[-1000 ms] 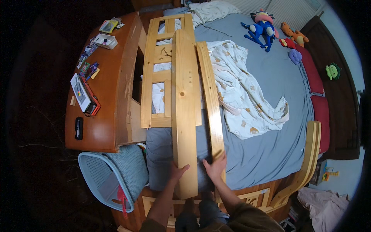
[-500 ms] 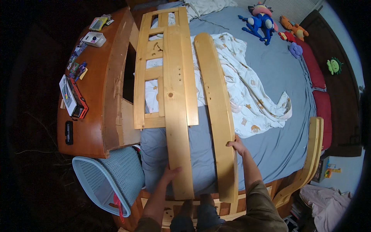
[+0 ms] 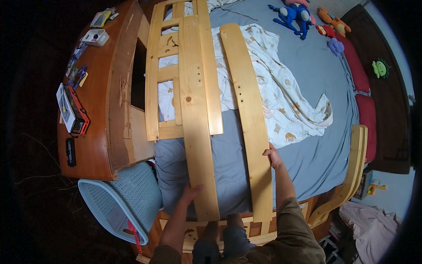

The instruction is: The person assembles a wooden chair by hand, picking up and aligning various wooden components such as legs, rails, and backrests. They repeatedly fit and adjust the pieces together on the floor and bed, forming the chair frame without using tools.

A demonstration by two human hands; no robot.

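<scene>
Two long pale wooden boards stretch away from me over the bed. My left hand (image 3: 192, 193) grips the left edge of the left board (image 3: 193, 132) near its close end, thumb on top and fingers hidden underneath. This board overlaps a slatted wooden panel (image 3: 151, 97) with rectangular openings and a cut-out pattern. My right hand (image 3: 273, 156) is closed on the right edge of the right board (image 3: 248, 114), which has a rounded far end and a few small holes in its face. A gap of bedding separates the two boards.
A patterned white blanket (image 3: 285, 101) lies on the grey bed sheet (image 3: 303, 154). At left stand a brown cabinet (image 3: 92, 132) with small items on top and a blue laundry basket (image 3: 132, 202). A curved wooden piece (image 3: 351, 176) leans at right; plush toys (image 3: 294, 20) lie farther back.
The right board has tilted so its broad face and holes show more plainly. Both hands keep their grip. The whole view has shifted slightly, with most things sitting higher in the picture.
</scene>
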